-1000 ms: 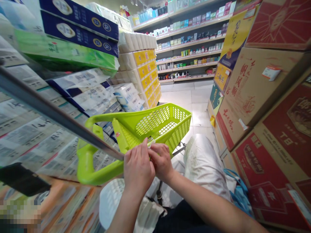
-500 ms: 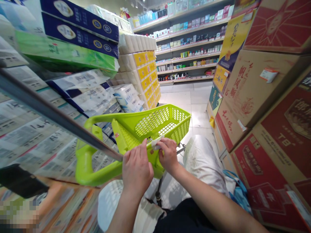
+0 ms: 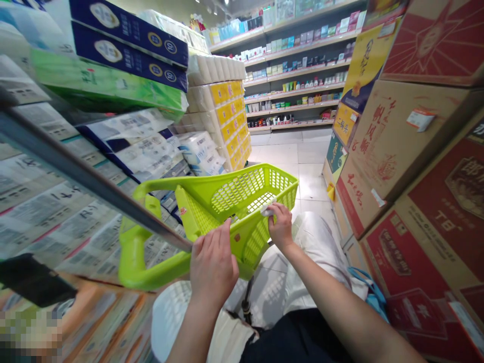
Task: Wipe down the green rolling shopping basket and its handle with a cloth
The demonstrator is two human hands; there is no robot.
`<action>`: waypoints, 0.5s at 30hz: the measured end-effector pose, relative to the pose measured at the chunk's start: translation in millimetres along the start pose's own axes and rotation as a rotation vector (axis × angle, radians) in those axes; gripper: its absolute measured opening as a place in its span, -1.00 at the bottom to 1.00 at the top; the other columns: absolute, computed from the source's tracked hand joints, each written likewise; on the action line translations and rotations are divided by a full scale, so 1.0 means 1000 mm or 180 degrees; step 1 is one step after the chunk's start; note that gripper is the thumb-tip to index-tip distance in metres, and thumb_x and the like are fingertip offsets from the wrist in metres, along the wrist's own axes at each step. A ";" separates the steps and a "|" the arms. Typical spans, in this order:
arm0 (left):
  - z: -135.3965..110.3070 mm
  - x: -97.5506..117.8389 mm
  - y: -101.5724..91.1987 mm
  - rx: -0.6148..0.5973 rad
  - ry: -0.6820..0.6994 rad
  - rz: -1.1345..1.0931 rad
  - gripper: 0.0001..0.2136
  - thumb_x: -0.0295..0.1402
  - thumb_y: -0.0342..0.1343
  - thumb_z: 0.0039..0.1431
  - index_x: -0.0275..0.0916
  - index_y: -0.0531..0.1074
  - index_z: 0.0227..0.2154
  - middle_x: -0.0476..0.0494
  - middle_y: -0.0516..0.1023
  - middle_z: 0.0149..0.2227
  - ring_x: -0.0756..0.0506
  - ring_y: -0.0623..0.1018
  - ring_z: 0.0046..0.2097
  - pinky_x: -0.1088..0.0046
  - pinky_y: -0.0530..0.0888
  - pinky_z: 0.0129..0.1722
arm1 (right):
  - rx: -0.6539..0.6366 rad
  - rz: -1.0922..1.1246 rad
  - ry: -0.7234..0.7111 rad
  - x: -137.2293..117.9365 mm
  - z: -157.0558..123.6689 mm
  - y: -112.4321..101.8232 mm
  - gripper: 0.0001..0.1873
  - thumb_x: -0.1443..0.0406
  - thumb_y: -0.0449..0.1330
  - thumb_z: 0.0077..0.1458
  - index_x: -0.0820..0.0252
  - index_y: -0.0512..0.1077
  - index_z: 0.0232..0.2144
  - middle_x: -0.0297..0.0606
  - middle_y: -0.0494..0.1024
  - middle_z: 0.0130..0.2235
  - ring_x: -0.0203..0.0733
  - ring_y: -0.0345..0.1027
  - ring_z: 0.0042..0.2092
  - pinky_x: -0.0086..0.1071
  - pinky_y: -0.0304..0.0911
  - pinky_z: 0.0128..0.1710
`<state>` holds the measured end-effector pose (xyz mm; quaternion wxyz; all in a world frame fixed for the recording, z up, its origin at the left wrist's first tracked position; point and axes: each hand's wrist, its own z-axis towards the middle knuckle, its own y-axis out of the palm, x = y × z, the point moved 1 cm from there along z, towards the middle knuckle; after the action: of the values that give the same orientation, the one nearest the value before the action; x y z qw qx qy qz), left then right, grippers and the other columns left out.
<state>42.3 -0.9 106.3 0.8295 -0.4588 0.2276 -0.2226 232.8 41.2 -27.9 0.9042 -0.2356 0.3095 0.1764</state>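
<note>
A lime-green plastic shopping cart basket point(image 3: 245, 189) with a thick green handle point(image 3: 136, 262) stands in front of me in a store aisle. My left hand point(image 3: 214, 262) rests on the near rim of the basket with its fingers curled over the edge. Farther along the right rim, my right hand point(image 3: 280, 224) presses a small white cloth or wipe point(image 3: 267, 210) against the rim, pinched in its fingers. The basket looks empty inside.
Stacked packs of tissue and toilet paper point(image 3: 124, 126) fill the shelves on the left behind a metal rail point(image 3: 91, 181). Cardboard cartons point(image 3: 401, 146) are piled on the right. White sacks point(image 3: 313, 247) lie on the floor under the cart. A tiled aisle point(image 3: 291, 151) runs toward far shelves of bottles.
My right hand has slid the white cloth along the basket's rim, away from my left hand toward the far right side. My left hand has stayed on the near rim.
</note>
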 end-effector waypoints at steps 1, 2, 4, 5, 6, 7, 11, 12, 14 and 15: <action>0.000 0.000 0.000 0.0008 -0.0009 0.0008 -0.41 -0.59 -0.05 -0.03 -0.39 0.23 0.16 -0.25 0.55 -0.10 -0.20 0.49 -0.05 0.25 0.23 -0.01 | -0.0018 0.0052 -0.0018 -0.005 -0.003 0.002 -0.69 0.47 0.02 0.02 0.15 0.45 -0.23 -0.17 0.47 -0.15 -0.06 0.30 -0.06 -0.18 0.16 -0.04; 0.000 0.000 0.000 0.0015 -0.0013 0.0017 -0.42 -0.59 -0.05 -0.03 -0.39 0.23 0.16 -0.25 0.56 -0.10 -0.20 0.49 -0.05 0.25 0.23 -0.02 | -0.0069 0.0121 -0.0081 -0.013 -0.007 0.003 -0.68 0.47 0.02 0.02 0.15 0.44 -0.21 -0.16 0.47 -0.14 -0.06 0.30 -0.06 -0.18 0.16 -0.03; 0.001 0.000 0.000 0.0020 -0.0009 0.0031 -0.42 -0.59 -0.04 -0.03 -0.39 0.24 0.15 -0.25 0.56 -0.10 -0.20 0.49 -0.06 0.25 0.24 -0.02 | -0.0231 0.0298 -0.0277 -0.031 -0.016 0.002 -0.67 0.46 0.02 0.02 0.14 0.44 -0.18 -0.17 0.46 -0.12 -0.07 0.29 -0.03 -0.19 0.16 -0.02; 0.001 -0.001 0.000 0.0014 0.0000 0.0032 -0.42 -0.59 -0.04 -0.03 -0.39 0.24 0.15 -0.25 0.56 -0.10 -0.20 0.49 -0.06 0.25 0.24 -0.03 | -0.0320 0.0392 -0.0366 -0.041 -0.019 0.001 -0.66 0.46 0.03 0.02 0.13 0.44 -0.17 -0.18 0.46 -0.11 -0.08 0.29 -0.03 -0.20 0.16 -0.01; 0.001 -0.002 0.000 0.0009 0.0012 0.0030 -0.42 -0.59 -0.04 -0.03 -0.39 0.25 0.14 -0.25 0.56 -0.10 -0.20 0.49 -0.06 0.25 0.24 -0.03 | -0.0389 0.0481 -0.0423 -0.049 -0.020 -0.002 -0.66 0.45 0.04 0.02 0.11 0.44 -0.17 -0.20 0.46 -0.11 -0.09 0.29 -0.03 -0.21 0.15 -0.02; 0.000 -0.002 0.000 0.0004 0.0026 0.0027 -0.43 -0.59 -0.04 -0.03 -0.39 0.25 0.14 -0.25 0.55 -0.10 -0.20 0.49 -0.06 0.25 0.24 -0.02 | -0.0432 0.0555 -0.0444 -0.056 -0.020 -0.007 -0.67 0.44 0.05 0.02 0.11 0.43 -0.16 -0.21 0.46 -0.12 -0.10 0.30 -0.05 -0.22 0.15 -0.02; 0.000 -0.005 0.001 0.0007 0.0050 0.0012 -0.42 -0.59 -0.04 -0.04 -0.38 0.25 0.14 -0.25 0.55 -0.09 -0.20 0.49 -0.05 0.25 0.23 -0.01 | -0.0468 0.0637 -0.0285 -0.071 0.001 -0.032 -0.71 0.37 0.06 0.01 0.15 0.43 -0.18 -0.21 0.44 -0.24 -0.10 0.30 -0.16 -0.23 0.17 -0.09; -0.001 -0.005 0.002 0.0012 0.0045 0.0008 -0.42 -0.59 -0.04 -0.04 -0.38 0.25 0.15 -0.25 0.55 -0.09 -0.20 0.49 -0.05 0.25 0.23 -0.01 | -0.0567 0.0631 -0.0244 -0.073 0.010 -0.037 -0.73 0.37 0.05 0.00 0.17 0.43 -0.22 -0.22 0.43 -0.28 -0.11 0.30 -0.19 -0.25 0.17 -0.12; -0.001 -0.006 0.003 0.0025 0.0024 -0.0008 -0.42 -0.59 -0.05 -0.04 -0.38 0.25 0.15 -0.24 0.55 -0.09 -0.20 0.49 -0.05 0.26 0.23 -0.01 | -0.1121 0.0638 -0.0196 -0.077 0.028 -0.045 -0.79 0.38 0.03 -0.02 0.18 0.43 -0.32 -0.26 0.42 -0.34 -0.16 0.29 -0.25 -0.32 0.16 -0.20; -0.001 -0.006 0.003 0.0031 0.0015 -0.0016 -0.42 -0.59 -0.05 -0.04 -0.38 0.25 0.14 -0.24 0.55 -0.09 -0.19 0.49 -0.05 0.26 0.23 -0.01 | -0.1569 0.0629 -0.0169 -0.078 0.037 -0.047 -0.81 0.38 0.04 -0.02 0.18 0.43 -0.35 -0.28 0.42 -0.36 -0.19 0.29 -0.28 -0.37 0.15 -0.25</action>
<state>37.7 3.1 104.0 0.8306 -0.4549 0.2273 -0.2269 213.5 8.7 63.1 0.8058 -0.4126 0.2548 0.3400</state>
